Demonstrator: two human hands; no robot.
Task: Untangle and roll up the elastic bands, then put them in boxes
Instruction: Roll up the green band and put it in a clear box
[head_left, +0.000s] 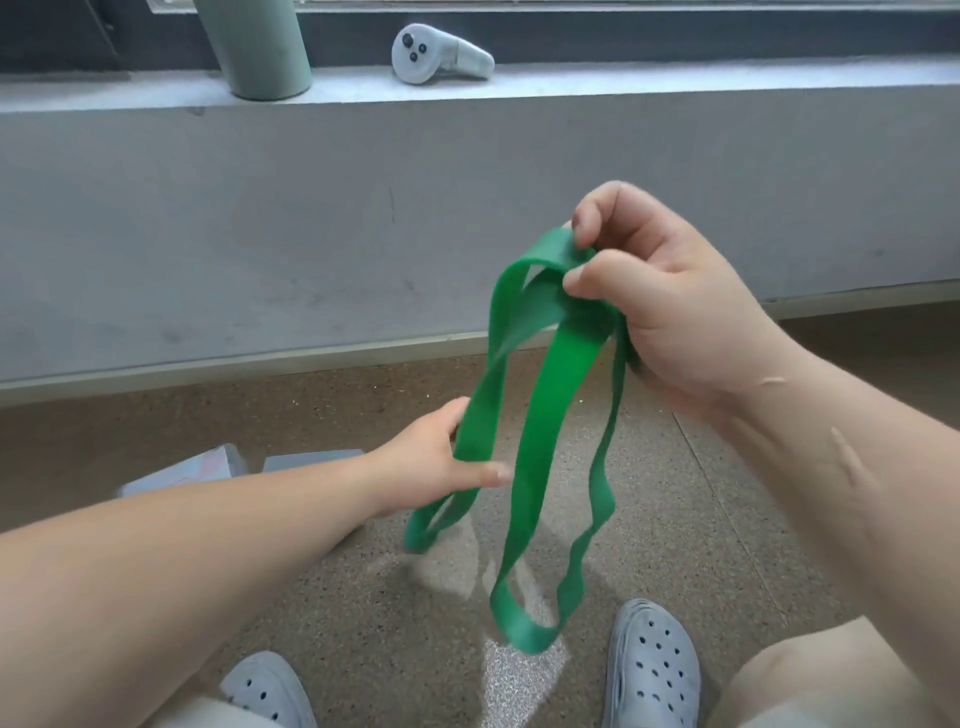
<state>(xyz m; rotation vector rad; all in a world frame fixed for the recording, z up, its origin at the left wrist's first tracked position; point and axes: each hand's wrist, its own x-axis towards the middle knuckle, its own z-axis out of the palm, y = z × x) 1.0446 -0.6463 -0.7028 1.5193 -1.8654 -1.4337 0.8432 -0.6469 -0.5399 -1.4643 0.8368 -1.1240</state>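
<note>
The right hand (670, 306) pinches the top of the green elastic band (540, 415) up high, its loops dangling over the floor between two grey clogs (652, 670). Lower left, the left hand (441, 457) grips one strand; grey boxes (306, 460) lie just beyond that forearm.

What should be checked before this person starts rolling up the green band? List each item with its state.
1. Right hand pinches the top of the green band: ok.
2. Left hand grips one strand lower down: ok.
3. Band untangled: not ok, strands cross near the top and hang as separate loops.
4. Lowest loop off the floor: cannot tell.
5. Boxes nearby: ok, on the floor beyond the left forearm.
</note>
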